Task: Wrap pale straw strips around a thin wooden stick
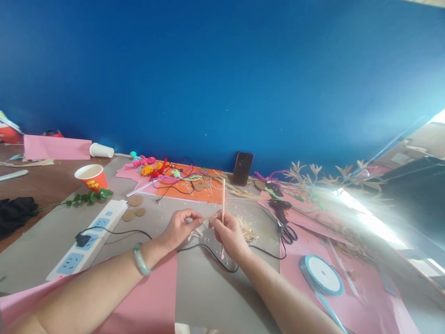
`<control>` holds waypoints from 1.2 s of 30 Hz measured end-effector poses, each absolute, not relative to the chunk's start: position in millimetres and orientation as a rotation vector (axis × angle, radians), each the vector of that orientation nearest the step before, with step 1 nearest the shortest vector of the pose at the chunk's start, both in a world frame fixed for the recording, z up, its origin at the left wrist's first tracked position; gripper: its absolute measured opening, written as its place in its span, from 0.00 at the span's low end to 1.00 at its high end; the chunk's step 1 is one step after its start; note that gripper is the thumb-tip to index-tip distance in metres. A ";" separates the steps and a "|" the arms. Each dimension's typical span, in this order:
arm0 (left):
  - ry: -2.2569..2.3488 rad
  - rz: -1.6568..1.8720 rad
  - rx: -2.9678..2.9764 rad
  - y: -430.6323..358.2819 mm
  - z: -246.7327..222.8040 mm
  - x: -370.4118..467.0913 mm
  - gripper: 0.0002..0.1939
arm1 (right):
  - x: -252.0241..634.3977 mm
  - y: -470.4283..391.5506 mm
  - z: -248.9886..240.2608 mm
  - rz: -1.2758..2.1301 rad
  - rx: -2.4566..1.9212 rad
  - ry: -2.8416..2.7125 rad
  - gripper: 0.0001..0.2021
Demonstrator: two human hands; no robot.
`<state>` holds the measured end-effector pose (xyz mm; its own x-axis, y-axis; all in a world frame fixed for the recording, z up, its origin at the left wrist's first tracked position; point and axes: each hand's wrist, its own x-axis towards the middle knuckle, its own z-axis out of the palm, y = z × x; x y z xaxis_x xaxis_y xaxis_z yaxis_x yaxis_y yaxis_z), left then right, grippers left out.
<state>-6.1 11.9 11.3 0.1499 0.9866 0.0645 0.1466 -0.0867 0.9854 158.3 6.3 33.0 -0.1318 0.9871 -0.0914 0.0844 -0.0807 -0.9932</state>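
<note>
My left hand [181, 226], with a pale green bangle [140, 260] on its wrist, pinches one end of a thin pale strip [209, 217]. The strip runs across to my right hand [230, 232], a short gap away. A straight wooden stick [223, 197] stands upright between the fingers of my right hand, its lower end showing pink below the hand. Pale shavings [246, 228] lie on the grey board [222, 297] behind and beside my hands. How the right fingertips hold the strip is too small to tell.
A white power strip [86, 241] and a red paper cup [92, 177] are at left. A phone [243, 169] leans near the blue wall. Scissors [287, 232], a glue gun [280, 206] and a ribbon roll [323, 275] lie right. Black cord [208, 249] crosses the board.
</note>
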 end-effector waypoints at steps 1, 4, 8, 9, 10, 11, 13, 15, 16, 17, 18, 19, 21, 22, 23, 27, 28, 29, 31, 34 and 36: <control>1.169 1.064 1.454 10.9 13.0 -5.8 0.15 | 158.4 6.3 32.6 1.336 -1.266 -1.340 0.08; 1.169 1.041 1.466 8.9 17.2 -5.0 0.16 | 158.4 6.4 31.7 1.345 -1.261 -1.382 0.09; 1.170 1.062 1.429 9.9 17.4 -4.7 0.13 | 158.4 6.2 32.0 1.337 -1.258 -1.396 0.11; 1.156 1.058 1.399 10.5 16.9 -4.8 0.13 | 158.4 6.0 32.3 1.333 -1.260 -1.395 0.11; 1.135 1.048 1.362 11.2 16.4 -4.9 0.12 | 158.3 5.9 32.6 1.334 -1.261 -1.393 0.11; 1.114 1.033 1.324 11.7 15.9 -5.0 0.12 | 158.3 5.8 32.9 1.340 -1.257 -1.389 0.11; 1.097 1.019 1.291 12.2 15.5 -5.4 0.13 | 158.2 5.8 32.9 1.365 -1.242 -1.371 0.12; 1.127 1.042 1.335 12.0 15.9 -5.7 0.13 | 158.2 6.3 32.2 1.389 -1.220 -1.336 0.14; 1.147 1.060 1.370 11.7 16.3 -5.9 0.14 | 158.3 6.8 31.6 1.398 -1.210 -1.320 0.14; 1.161 1.078 1.401 11.5 16.6 -5.9 0.14 | 158.5 7.2 30.9 1.407 -1.202 -1.310 0.14; 1.164 1.090 1.422 11.2 16.7 -5.9 0.14 | 158.7 7.7 30.3 1.415 -1.195 -1.305 0.15; 1.157 1.098 1.428 11.0 16.6 -5.7 0.14 | 158.9 8.2 29.8 1.422 -1.191 -1.305 0.15; 1.125 1.098 1.386 10.8 15.2 -5.0 0.14 | 159.5 8.7 29.2 1.421 -1.193 -1.319 0.16; 1.099 1.095 1.339 10.8 14.1 -4.5 0.14 | 159.8 8.9 29.1 1.412 -1.198 -1.331 0.16; 1.066 1.086 1.272 10.9 12.8 -4.0 0.14 | 160.1 8.9 29.2 1.398 -1.204 -1.345 0.16; 0.953 1.068 1.063 12.7 9.2 -3.6 0.15 | 161.1 8.5 30.2 1.345 -1.224 -1.404 0.15; 0.941 1.060 1.066 13.5 9.2 -4.3 0.14 | 161.3 8.3 30.5 1.339 -1.228 -1.412 0.15; 0.940 1.052 1.094 14.4 9.5 -5.2 0.14 | 161.4 8.2 30.8 1.333 -1.233 -1.422 0.15; 0.962 1.035 1.212 16.3 10.8 -7.7 0.13 | 161.4 8.1 31.2 1.321 -1.244 -1.440 0.15; 1.013 1.032 1.371 18.1 12.8 -10.7 0.13 | 160.3 8.2 31.5 1.314 -1.251 -1.453 0.16; 1.016 1.044 1.363 18.1 13.3 -10.8 0.13 | 159.1 8.0 31.5 1.320 -1.251 -1.396 0.17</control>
